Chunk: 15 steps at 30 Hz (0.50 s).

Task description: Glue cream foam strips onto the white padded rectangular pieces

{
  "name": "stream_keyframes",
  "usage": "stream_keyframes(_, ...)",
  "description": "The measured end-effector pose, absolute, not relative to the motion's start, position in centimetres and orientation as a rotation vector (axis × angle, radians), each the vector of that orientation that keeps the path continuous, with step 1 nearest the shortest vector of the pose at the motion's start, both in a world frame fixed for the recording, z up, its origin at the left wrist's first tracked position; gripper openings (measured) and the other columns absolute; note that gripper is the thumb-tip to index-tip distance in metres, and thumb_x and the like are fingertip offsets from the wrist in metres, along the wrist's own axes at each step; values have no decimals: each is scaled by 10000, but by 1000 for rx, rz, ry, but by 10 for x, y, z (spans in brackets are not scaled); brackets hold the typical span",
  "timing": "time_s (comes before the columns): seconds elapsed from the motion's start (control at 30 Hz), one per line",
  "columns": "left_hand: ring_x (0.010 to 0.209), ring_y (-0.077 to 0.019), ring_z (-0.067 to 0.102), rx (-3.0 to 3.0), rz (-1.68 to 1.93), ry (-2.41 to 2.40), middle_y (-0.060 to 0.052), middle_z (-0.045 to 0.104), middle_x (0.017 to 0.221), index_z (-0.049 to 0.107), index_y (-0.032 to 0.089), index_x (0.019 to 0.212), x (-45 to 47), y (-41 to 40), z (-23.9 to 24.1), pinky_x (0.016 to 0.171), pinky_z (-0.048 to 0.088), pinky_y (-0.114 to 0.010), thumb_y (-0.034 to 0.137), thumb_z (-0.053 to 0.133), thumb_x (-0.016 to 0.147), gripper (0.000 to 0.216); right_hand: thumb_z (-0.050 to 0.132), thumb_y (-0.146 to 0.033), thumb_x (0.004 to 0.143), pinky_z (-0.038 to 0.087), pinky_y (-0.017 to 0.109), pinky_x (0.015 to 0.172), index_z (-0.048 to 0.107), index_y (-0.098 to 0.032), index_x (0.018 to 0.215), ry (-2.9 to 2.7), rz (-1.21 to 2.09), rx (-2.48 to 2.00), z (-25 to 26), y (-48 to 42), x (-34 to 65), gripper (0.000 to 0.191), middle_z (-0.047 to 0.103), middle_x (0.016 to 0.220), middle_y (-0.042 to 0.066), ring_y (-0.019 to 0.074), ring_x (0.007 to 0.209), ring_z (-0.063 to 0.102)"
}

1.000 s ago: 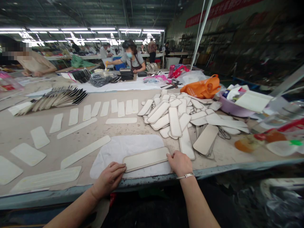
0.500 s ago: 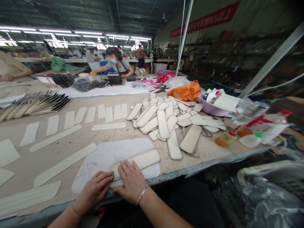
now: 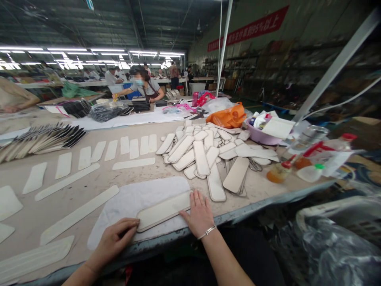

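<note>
A long white panel (image 3: 163,209) with rounded corners and a darker edge lies on a white cloth (image 3: 119,210) by the table's front edge. It looks like a flat insole-like or strap-like piece; its exact kind is unclear. My left hand (image 3: 114,238) has bent fingers and thumb closed at the panel's left end. Stretched flat, my right hand (image 3: 200,214) rests on the right end, wearing a thin bracelet. Beyond it is a heap of similar edged pieces (image 3: 202,157). Plain white strips (image 3: 80,212) lie spread over the table to the left.
Fanned dark-and-cream pieces (image 3: 44,139) sit at the far left. An orange bag (image 3: 228,115), a lilac basin (image 3: 263,137) and a bottle of amber liquid (image 3: 279,171) stand to the right. A plastic-lined basket (image 3: 336,246) is at lower right. Across the table, a person (image 3: 145,87) works.
My right hand has slid from the panel's left half to its right end. My left hand stays at the left end. The view has shifted slightly.
</note>
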<state>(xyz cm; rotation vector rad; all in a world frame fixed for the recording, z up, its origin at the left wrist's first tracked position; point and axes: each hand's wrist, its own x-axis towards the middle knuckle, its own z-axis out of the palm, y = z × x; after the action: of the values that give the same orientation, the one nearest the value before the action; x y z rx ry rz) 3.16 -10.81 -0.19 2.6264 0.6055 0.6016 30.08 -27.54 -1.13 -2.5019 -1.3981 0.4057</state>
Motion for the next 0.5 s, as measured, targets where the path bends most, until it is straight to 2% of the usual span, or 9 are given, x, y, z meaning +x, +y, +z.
stream_keyframes(0.07, 780, -169, 690, 2596, 612, 779, -22, 727, 890, 690, 216, 919, 38, -104, 7, 665, 584, -230, 394, 509, 865, 259, 276, -662, 844, 20, 480, 1123, 160, -71, 1446, -1387, 409, -2494, -12, -274, 300, 851, 67, 1525, 123, 260, 1411, 44)
stream_keyframes(0.13, 809, -185, 686, 2643, 733, 835, -43, 721, 935, 675, 198, 969, 53, -105, 12, 671, 587, -256, 410, 484, 874, 302, 274, -646, 852, 14, 482, 1123, 171, -77, 1445, -1373, 394, -2485, -12, -274, 300, 828, 66, 1525, 121, 258, 1411, 39)
stream_keyframes(0.2, 983, -219, 645, 2771, 822, 688, -81, 673, 1101, 629, 182, 1106, 75, -110, 12, 808, 565, -318, 409, 471, 877, 359, 281, -633, 856, 13, 484, 1123, 187, -94, 1445, -1361, 379, -2472, -12, -275, 300, 803, 72, 1525, 115, 254, 1412, 43)
stream_keyframes(0.27, 1200, -257, 509, 2940, 761, 465, -105, 542, 1309, 498, 173, 1294, 99, -117, 2, 958, 484, -386, 411, 482, 870, 486, 289, -621, 861, 23, 486, 1125, 198, -109, 1444, -1351, 370, -2451, -11, -277, 300, 781, 87, 1524, 109, 248, 1411, 55)
stream_keyframes(0.37, 1304, -300, 377, 3159, 575, 320, -112, 383, 1432, 319, 189, 1416, 120, -122, -26, 993, 433, -454, 470, 503, 841, 666, 295, -621, 863, 52, 482, 1130, 193, -116, 1445, -1334, 366, -2417, -8, -280, 301, 778, 95, 1523, 113, 243, 1410, 69)
stream_keyframes(0.5, 1297, -309, 384, 3231, 353, 402, -102, 347, 1435, 375, 203, 1389, 114, -109, -59, 980, 414, -496, 500, 445, 837, 630, 328, -601, 863, 70, 480, 1131, 212, -112, 1442, -1285, 364, -2390, -3, -282, 302, 767, 73, 1523, 138, 265, 1408, 51)
